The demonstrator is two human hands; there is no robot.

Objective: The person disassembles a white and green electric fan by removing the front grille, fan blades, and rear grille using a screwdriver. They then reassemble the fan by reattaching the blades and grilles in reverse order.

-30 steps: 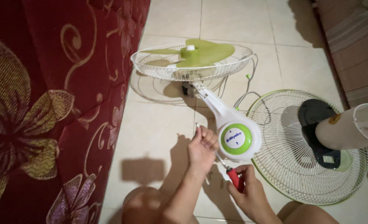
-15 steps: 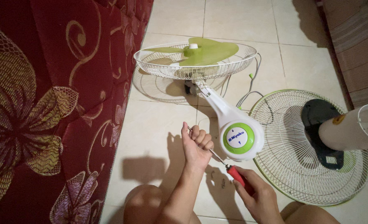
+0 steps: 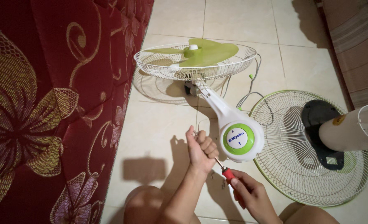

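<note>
Your screwdriver [image 3: 228, 173] sits low in the middle of the view, red handle in your right hand [image 3: 250, 195], its thin metal shaft angling up and left toward your left hand [image 3: 201, 148]. Right grip: fingers wrapped closed around that red handle, firm hold. Left grip: curled into a fist, thumb up, just beside the fan's base; it looks pinched on something small near the shaft's tip, but what it has hold of I cannot tell.

Right next to that fist is the fan base [image 3: 238, 139], white and rounded with a green ring on its face, lying on the tiled floor [image 3: 159, 124]. From it a white neck [image 3: 215, 101] runs up to the rear grille [image 3: 194, 68], a wire basket facing upward, with the green blades [image 3: 200, 52] sitting in it. A pale cord [image 3: 253, 89] loops on the floor by the neck.

To the right lies the front grille [image 3: 287, 166], flat on the tiles, green-rimmed. Over its far side rests a cream cylindrical part [image 3: 349, 130] on a black piece [image 3: 316, 116]. On your left rises a dark red patterned mattress [image 3: 47, 103] with gold flower stitching.
</note>
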